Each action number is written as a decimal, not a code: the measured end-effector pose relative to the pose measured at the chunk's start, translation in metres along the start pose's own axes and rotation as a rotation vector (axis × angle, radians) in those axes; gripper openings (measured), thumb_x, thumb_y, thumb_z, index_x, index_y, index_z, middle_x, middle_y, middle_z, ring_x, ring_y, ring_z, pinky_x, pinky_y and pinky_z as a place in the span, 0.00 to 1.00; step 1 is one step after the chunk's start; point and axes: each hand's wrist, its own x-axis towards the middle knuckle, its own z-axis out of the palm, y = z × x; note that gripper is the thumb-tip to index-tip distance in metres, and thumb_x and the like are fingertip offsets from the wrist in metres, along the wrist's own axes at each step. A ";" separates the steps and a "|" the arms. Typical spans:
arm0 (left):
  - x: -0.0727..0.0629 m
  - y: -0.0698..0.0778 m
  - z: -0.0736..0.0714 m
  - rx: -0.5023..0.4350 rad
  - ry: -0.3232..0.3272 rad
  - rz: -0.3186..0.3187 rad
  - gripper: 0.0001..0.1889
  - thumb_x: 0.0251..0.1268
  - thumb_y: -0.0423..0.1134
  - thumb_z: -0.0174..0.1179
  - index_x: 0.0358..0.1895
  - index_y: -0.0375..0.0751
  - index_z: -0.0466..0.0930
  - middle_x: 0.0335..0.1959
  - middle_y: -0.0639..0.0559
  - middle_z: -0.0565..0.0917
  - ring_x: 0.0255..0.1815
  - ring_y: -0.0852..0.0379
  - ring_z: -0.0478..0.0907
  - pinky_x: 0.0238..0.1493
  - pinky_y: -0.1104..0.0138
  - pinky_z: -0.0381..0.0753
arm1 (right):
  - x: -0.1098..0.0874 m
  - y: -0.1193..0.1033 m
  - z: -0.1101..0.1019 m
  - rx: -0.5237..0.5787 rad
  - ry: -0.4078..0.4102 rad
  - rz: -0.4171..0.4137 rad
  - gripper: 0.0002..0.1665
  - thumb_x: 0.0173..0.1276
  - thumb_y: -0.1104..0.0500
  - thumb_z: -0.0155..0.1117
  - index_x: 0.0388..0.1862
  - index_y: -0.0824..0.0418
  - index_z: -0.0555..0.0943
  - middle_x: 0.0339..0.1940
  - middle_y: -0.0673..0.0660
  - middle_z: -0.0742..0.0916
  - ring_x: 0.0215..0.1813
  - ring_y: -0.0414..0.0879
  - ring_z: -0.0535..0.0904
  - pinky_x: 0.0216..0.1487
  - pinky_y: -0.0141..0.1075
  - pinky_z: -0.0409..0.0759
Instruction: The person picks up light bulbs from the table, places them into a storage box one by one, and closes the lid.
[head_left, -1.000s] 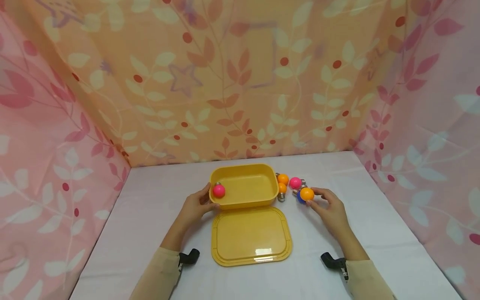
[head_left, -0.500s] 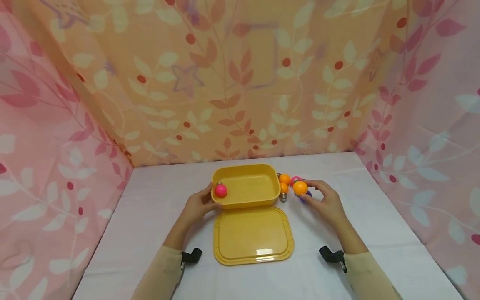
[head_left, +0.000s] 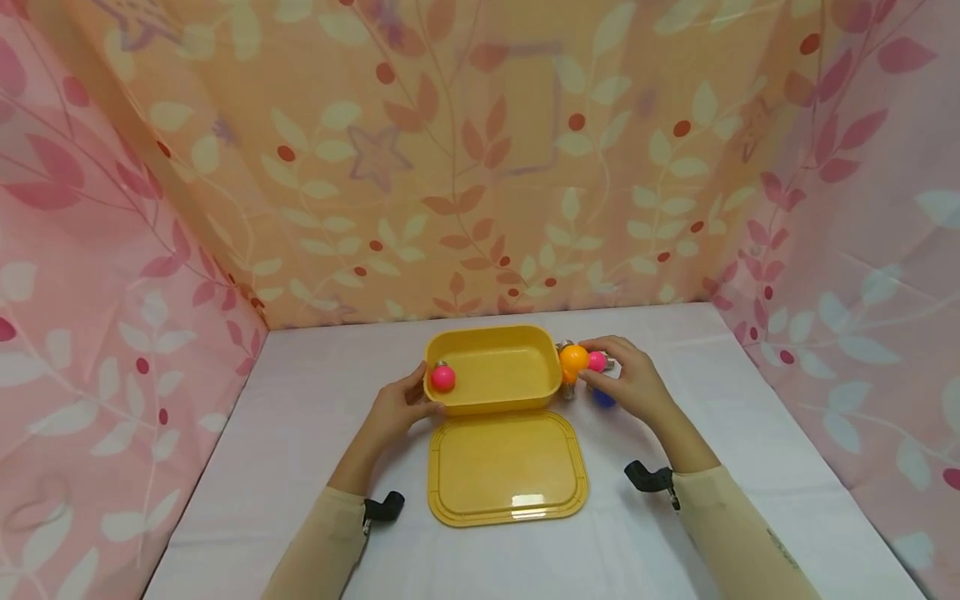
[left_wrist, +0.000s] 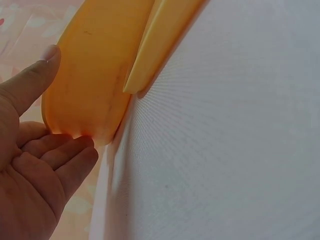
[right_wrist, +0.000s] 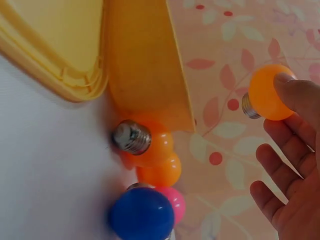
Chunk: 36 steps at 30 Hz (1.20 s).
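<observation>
At the left end of an open yellow plastic box [head_left: 491, 407], my left hand [head_left: 395, 410] holds the wall, with the thumb at the near corner. A pink light bulb [head_left: 443, 378] lies inside the box at its left end. My right hand [head_left: 628, 377] pinches an orange light bulb [right_wrist: 271, 92] between thumb and fingers, raised just off the box's right side, its metal screw base showing in the right wrist view. Below it lie two more orange bulbs [right_wrist: 161, 170], a pink bulb [right_wrist: 172, 204] and a blue bulb [right_wrist: 142, 215].
The yellow lid [head_left: 508, 468] lies flat in front of the box. A white cloth [head_left: 315, 367] covers the table. Printed fabric curtains [head_left: 480, 167] stand at the back and both sides.
My right hand has lifted the orange bulb from beside the blue one and carried it left toward the box. The left hand keeps its place on the box.
</observation>
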 end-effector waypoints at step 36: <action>0.002 -0.003 -0.001 -0.005 0.004 0.015 0.55 0.50 0.54 0.79 0.80 0.47 0.59 0.79 0.49 0.65 0.74 0.51 0.72 0.67 0.62 0.76 | 0.100 -0.049 0.029 -0.131 -0.427 -0.147 0.22 0.67 0.49 0.75 0.60 0.46 0.85 0.72 0.47 0.79 0.77 0.51 0.67 0.80 0.58 0.62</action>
